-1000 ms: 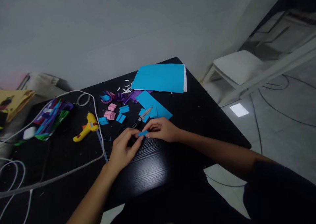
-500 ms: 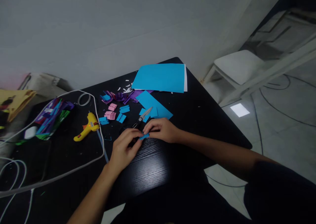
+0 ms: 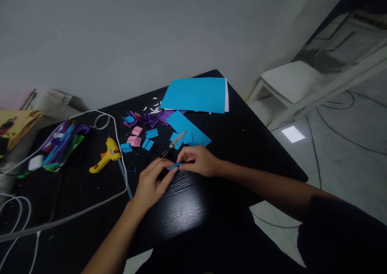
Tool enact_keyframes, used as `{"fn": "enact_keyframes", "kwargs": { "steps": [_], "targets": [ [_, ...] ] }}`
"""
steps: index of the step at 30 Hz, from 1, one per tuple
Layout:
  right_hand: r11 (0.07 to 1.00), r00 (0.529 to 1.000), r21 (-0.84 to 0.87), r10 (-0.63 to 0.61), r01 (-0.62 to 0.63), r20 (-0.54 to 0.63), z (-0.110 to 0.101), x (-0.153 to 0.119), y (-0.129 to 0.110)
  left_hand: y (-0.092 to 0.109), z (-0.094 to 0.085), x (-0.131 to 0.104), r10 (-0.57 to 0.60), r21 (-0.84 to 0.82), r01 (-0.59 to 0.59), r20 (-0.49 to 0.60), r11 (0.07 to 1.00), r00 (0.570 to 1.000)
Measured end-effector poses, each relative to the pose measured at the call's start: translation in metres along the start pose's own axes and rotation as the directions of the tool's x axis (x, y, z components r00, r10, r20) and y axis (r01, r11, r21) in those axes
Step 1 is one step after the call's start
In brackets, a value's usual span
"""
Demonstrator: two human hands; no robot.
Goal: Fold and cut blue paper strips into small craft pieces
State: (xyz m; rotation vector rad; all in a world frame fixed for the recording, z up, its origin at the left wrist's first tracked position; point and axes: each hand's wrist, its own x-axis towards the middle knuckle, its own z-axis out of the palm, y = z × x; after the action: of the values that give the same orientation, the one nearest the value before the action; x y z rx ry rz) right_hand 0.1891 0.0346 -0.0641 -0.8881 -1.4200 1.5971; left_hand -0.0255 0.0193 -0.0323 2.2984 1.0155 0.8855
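Turned slightly since half a second ago, the small blue paper piece (image 3: pixel 174 166) now shows a narrower face, pinched by the fingertips of both left hand (image 3: pixel 151 181) and right hand (image 3: pixel 202 161) over the black table (image 3: pixel 244 157). Beyond lie scissors (image 3: pixel 173 144). Folded blue pieces (image 3: pixel 151 133) and pink pieces (image 3: pixel 134 141) seem finished; the held one looks partly folded, the large blue sheet (image 3: pixel 196 94) uncut.
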Motion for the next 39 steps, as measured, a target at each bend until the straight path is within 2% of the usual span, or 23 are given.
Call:
{"fn": "enact_keyframes", "kwargs": {
  "steps": [12,17,21,29,34,39],
  "targets": [
    [0.995,0.997,-0.094,-0.036,0.042,0.07,0.0,-0.003,-0.005,0.002,-0.001,-0.001,-0.133,-0.087,0.138,0.061,0.987,0.989],
    [0.999,0.996,0.015,-0.03,0.029,0.086,-0.001,0.0,-0.006,0.002,-0.002,0.002,-0.173,-0.141,0.177,0.04,0.974,0.984],
    [0.997,0.996,0.081,0.0,-0.007,0.086,-0.002,0.001,-0.009,0.001,-0.003,0.004,-0.224,-0.217,0.237,0.083,0.947,0.971],
    [0.997,0.994,0.076,0.025,-0.033,0.103,-0.003,0.002,-0.009,-0.001,0.002,0.002,-0.354,-0.269,0.36,0.074,0.893,0.932],
    [0.996,0.994,0.077,0.033,-0.041,0.107,-0.003,0.002,-0.01,0.0,0.003,0.001,-0.342,-0.263,0.348,0.072,0.9,0.937],
    [0.994,0.994,0.094,0.04,-0.049,0.099,-0.004,0.002,-0.011,-0.001,0.002,0.002,-0.386,-0.301,0.376,0.029,0.876,0.922]
  ]
}}
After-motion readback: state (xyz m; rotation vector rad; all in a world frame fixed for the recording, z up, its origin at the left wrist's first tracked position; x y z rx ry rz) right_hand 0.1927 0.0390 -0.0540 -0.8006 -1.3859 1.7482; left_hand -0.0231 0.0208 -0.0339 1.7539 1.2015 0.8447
